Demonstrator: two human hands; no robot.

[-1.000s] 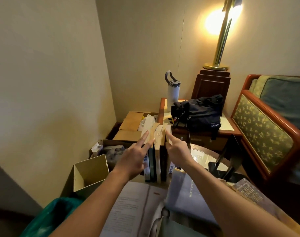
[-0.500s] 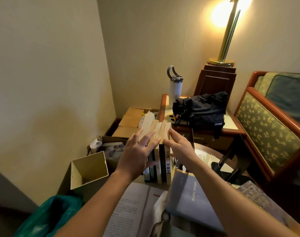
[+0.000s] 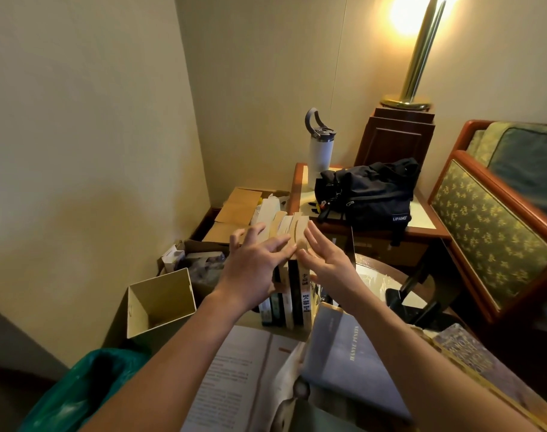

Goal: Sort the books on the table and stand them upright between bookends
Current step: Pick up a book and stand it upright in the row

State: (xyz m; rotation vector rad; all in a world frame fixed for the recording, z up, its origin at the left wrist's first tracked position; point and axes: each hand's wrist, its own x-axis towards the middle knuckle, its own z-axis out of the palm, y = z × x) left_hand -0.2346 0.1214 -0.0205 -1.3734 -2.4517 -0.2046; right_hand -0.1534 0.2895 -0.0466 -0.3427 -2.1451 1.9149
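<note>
Several books [image 3: 292, 294] stand upright in a row on the round glass-topped table [image 3: 381, 279], spines toward me. My left hand [image 3: 253, 263] lies with straight fingers across the tops of the left books. My right hand [image 3: 325, 260] hovers with spread fingers at the row's right side; whether it touches the books is unclear. A thin dark bookend [image 3: 352, 244] rises just right of the row. A second black bookend [image 3: 421, 291] stands further right on the table. A grey-blue book [image 3: 350, 360], an open book [image 3: 244, 378] and a patterned book [image 3: 465, 357] lie flat near me.
An open beige box [image 3: 160, 300] and a green bag [image 3: 85, 391] sit low at the left. Cardboard boxes [image 3: 238, 210] lie behind the books. A side table [image 3: 421, 226] carries a black bag [image 3: 368, 191] and a white bottle [image 3: 319, 151]. An armchair [image 3: 496, 219] stands right.
Both hands have eased back from pressing the row of books together; the fingers of each have spread, and the right hand now sits slightly off the row's side.
</note>
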